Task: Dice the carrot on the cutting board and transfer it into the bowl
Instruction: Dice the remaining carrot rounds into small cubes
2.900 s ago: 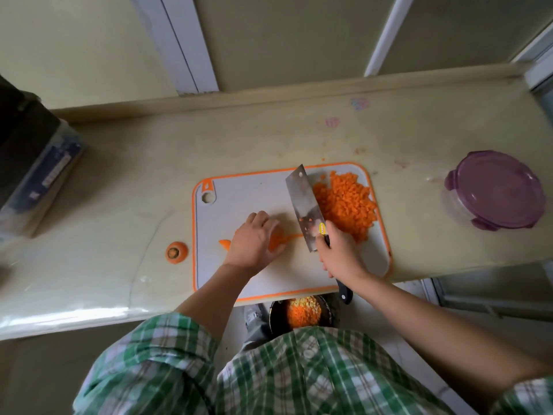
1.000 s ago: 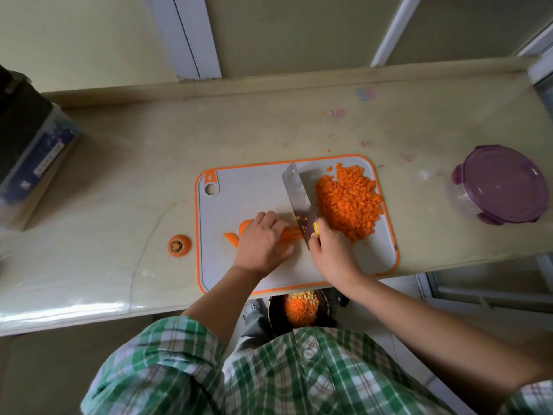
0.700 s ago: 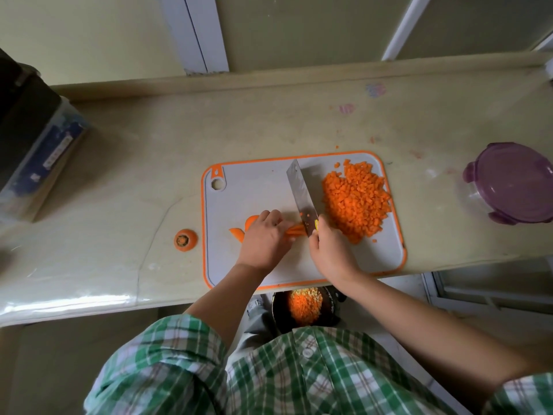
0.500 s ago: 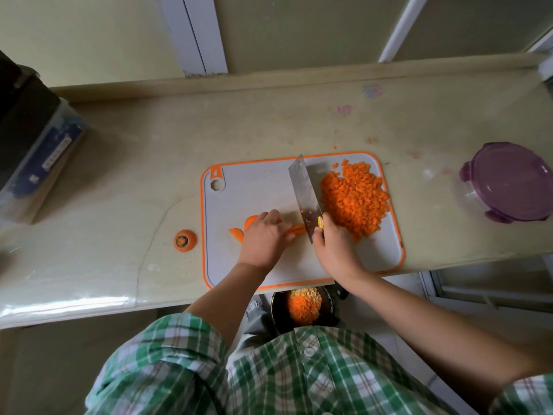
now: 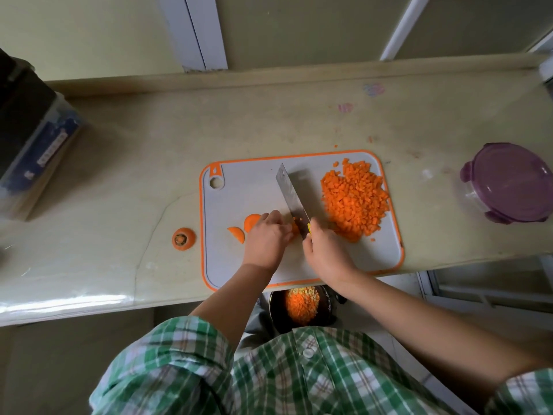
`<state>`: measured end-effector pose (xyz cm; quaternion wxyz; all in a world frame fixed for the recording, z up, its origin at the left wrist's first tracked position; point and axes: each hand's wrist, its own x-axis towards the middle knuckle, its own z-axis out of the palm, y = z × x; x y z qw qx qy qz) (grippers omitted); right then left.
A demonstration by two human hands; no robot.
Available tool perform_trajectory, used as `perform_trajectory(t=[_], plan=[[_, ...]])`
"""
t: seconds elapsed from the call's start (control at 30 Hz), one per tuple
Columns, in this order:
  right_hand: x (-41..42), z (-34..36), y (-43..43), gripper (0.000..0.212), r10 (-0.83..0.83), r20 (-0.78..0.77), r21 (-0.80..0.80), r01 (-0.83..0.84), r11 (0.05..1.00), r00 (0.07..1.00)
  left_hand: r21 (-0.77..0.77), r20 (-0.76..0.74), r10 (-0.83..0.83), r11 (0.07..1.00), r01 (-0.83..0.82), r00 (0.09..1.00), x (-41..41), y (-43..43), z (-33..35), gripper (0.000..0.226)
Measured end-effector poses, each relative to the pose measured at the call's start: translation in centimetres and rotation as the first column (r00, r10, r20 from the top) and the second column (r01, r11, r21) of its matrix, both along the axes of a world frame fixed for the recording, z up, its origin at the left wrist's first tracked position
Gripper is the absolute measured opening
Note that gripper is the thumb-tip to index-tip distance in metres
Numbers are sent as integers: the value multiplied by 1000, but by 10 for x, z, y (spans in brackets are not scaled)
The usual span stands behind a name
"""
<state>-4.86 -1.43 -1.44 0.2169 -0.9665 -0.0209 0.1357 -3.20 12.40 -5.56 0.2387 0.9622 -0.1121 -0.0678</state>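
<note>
A white cutting board point(image 5: 251, 187) with an orange rim lies on the counter. A heap of diced carrot point(image 5: 354, 200) covers its right side. My left hand point(image 5: 266, 236) holds down carrot slices point(image 5: 250, 224) with curled fingers; two slices show at its left, the rest are hidden under it. My right hand point(image 5: 324, 253) grips the handle of a cleaver point(image 5: 291, 197), whose blade stands on the board just right of my left fingertips. A dark bowl point(image 5: 302, 307) with diced carrot sits below the counter edge, partly hidden by my shirt.
A cut carrot top point(image 5: 183, 238) lies on the counter left of the board. A container with a purple lid point(image 5: 508, 182) stands at the right. A clear box with a blue label point(image 5: 39, 151) sits at the far left. The counter's front edge runs under my forearms.
The cleaver has kept chopping at the slices, working leftward as my left hand drew back a little. The camera shifted slightly. The carrot heap stays in place.
</note>
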Motion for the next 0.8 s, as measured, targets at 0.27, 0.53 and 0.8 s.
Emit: perform_trajectory(t=[0.27,0.53,0.8], plan=[[7,-1,-7,9,-6,34,50,5,999,999,32,23,2,999,-3,1000,-1,6,7,24],[4,18,-12,8,102,26,58,-104,993,994,116,27,27,993,-30,999,-11,4,9,35],[-2,10,-11,16,113,-7,5,-113,994,994,59,17,34,998,-35,999,-7,-1,4,8]])
